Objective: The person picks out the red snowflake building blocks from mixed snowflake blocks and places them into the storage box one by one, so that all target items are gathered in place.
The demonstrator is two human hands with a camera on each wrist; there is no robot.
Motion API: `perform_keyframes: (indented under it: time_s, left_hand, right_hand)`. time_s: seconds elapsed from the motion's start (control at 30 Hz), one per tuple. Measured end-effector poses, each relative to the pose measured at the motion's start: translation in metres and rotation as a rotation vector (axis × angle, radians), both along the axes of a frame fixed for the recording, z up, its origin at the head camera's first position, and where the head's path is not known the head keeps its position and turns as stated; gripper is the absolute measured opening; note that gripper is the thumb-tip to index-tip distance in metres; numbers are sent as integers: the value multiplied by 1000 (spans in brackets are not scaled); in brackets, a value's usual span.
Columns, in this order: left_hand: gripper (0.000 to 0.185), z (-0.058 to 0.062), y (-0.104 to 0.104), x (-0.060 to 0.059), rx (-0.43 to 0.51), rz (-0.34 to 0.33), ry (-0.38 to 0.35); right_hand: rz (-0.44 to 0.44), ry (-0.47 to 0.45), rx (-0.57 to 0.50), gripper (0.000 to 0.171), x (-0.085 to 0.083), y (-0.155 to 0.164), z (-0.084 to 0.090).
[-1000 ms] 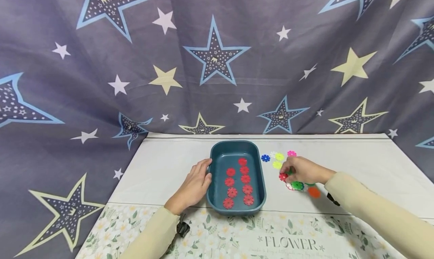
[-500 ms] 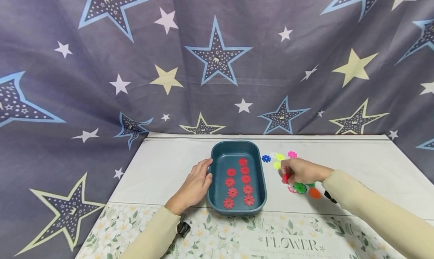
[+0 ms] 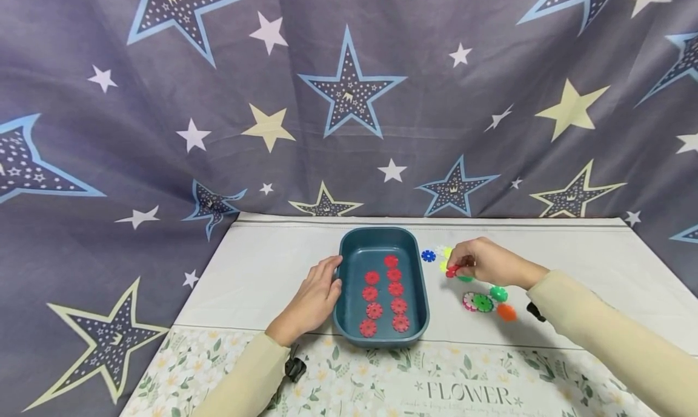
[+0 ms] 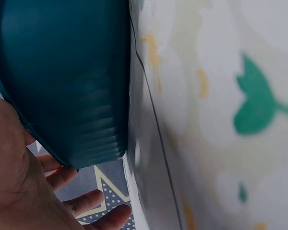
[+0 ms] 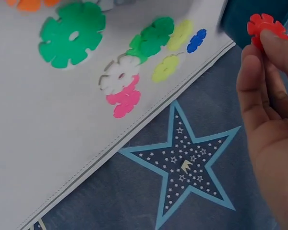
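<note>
My right hand [image 3: 488, 262] pinches a red notched plastic disc [image 5: 266, 29] between thumb and fingertips, above the table to the right of a dark teal tray [image 3: 422, 320]. Inside the tray lie several red discs [image 3: 399, 306] in two uneven columns, the right one longer. My left hand [image 3: 311, 293] rests on the tray's left side, its fingers fairly straight along the rim. In the left wrist view, fingers [image 4: 62, 177] of that hand touch the outside of the tray wall.
Loose discs lie right of the tray: a blue one [image 3: 428, 256], green ones [image 3: 482, 302], an orange one [image 3: 506, 312], and in the right wrist view yellow [image 5: 165, 68], white [image 5: 120, 75] and pink [image 5: 127, 103] ones. A starry curtain [image 3: 338, 162] hangs behind the table.
My right hand has picked the red disc up from beside the green ones and raised it away from me, uncovering green discs on the table. My left hand and the tray stay put.
</note>
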State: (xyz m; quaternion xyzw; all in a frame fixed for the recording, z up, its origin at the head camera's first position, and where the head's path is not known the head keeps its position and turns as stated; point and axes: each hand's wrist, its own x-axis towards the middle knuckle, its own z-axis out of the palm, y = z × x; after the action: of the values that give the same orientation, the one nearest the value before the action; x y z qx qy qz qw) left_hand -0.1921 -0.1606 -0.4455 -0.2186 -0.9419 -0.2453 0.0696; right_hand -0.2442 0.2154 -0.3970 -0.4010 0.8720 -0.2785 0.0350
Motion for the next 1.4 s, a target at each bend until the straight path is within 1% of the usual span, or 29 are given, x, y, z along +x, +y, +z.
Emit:
perform_keyframes:
  time_s: [0.2, 0.37, 0.5, 0.63, 0.73, 0.8, 0.87, 0.97, 1.07, 1.2, 1.3, 1.4]
  left_hand:
    - [46, -2, -4, 2, -1, 8, -10]
    - [46, -4, -6, 2, -1, 18, -12]
    - [46, -4, -8, 3, 6, 21, -13]
    - [46, -4, -10, 4, 8, 20, -7]
    - [46, -4, -10, 3, 9, 20, -4]
    - [46, -3, -10, 3, 12, 19, 1]
    - [46, -3, -10, 3, 12, 16, 2]
    - [46, -3, -9, 3, 2, 12, 0]
    - [46, -3, -8, 2, -3, 6, 0]
    - [46, -2, -6, 2, 3, -2, 9]
    - [46, -2, -4, 1, 1, -4, 6]
    - [46, -1, -3, 1, -4, -5, 2]
  right_hand:
    - [10, 26, -21, 28, 2, -7, 2]
    - [-4, 55, -54, 27, 0, -15, 5]
    - [-14, 58, -57, 25, -2, -28, 10]
    - [7, 52, -65, 20, -4, -45, 13]
    - [43, 76, -72, 14, -10, -61, 12]
    - [82, 91, -73, 11, -16, -72, 9]
    - [121, 100, -71, 10, -23, -84, 5]
    - [158, 112, -54, 13, -35, -102, -2]
    - [157, 115, -7, 15, -45, -121, -8]
    - [151, 74, 60, 17, -55, -140, -13]
    - [140, 57, 96, 18, -60, -149, -16]
    - [115, 73, 126, 17, -61, -155, -18]
